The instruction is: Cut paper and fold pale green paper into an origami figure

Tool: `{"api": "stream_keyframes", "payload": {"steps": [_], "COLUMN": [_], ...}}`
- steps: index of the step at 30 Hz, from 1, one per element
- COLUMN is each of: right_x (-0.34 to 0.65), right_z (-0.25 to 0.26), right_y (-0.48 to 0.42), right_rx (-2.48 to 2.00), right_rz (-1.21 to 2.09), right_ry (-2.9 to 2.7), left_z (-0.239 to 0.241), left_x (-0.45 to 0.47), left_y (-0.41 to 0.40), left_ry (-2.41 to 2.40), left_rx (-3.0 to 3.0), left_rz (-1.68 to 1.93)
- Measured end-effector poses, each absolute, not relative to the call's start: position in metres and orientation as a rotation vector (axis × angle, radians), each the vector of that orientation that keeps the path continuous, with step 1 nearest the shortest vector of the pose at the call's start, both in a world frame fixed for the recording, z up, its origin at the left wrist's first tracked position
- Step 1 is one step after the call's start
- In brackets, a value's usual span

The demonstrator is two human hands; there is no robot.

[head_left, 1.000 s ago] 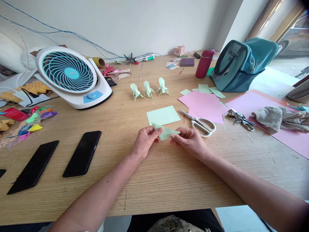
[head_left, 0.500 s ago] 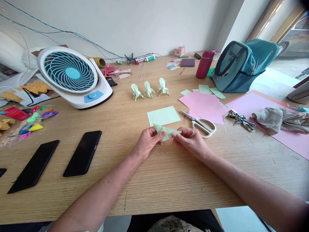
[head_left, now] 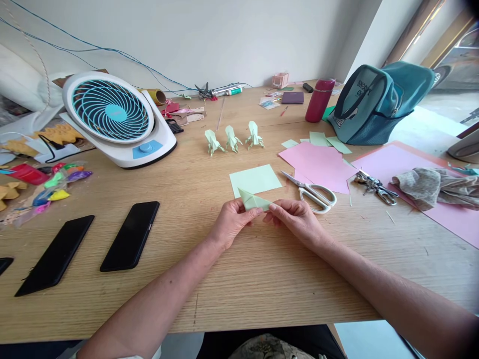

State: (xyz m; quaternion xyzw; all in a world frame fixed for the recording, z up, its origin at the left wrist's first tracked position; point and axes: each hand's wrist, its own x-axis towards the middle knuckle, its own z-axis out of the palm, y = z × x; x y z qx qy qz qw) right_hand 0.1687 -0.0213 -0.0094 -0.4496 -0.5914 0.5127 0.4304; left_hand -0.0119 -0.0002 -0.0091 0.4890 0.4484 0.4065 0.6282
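Note:
A small piece of folded light green paper (head_left: 254, 200) is held between my two hands, just above the near middle of the table. My left hand (head_left: 235, 219) pinches its left part, thumb on the near side. At its right end, the thumb and fingers of my right hand (head_left: 294, 219) are closed on the edge. Right behind the folded paper lies a flat light green sheet (head_left: 256, 179). White-handled scissors (head_left: 314, 194) rest to the right of it, blades pointing left. Three folded green paper figures (head_left: 232, 138) with legs stand farther back.
Pink paper sheets (head_left: 320, 162), keys (head_left: 374, 187) and a grey cloth (head_left: 422, 187) lie on the right. Behind them stand a red bottle (head_left: 320, 99) and a teal bag (head_left: 374, 109). A fan (head_left: 116, 119) and two black phones (head_left: 130, 237) occupy the left.
The folded paper's right point, which stuck out toward my right hand, is now covered by the right fingers. My hands have drawn slightly closer together, both still gripping the paper.

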Motion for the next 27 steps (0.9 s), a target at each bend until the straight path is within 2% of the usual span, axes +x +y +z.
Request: {"api": "stream_keyframes", "payload": {"steps": [11,27], "right_x": [0.1706,0.1706], "right_z": [-0.0155,-0.0133], "right_y": [-0.0185,-0.0152], "right_rx": [-1.16,-1.173], "right_rz": [1.197,1.314], "right_ry": [-1.606,-1.405], "left_z": [-0.0139,-0.006], "left_x": [-0.0145,-0.0152], "left_y": [0.0016,0.0041], "left_ry": [1.031,1.036], "left_rx": [1.307,1.1], "left_rz": [0.891,0.993]}}
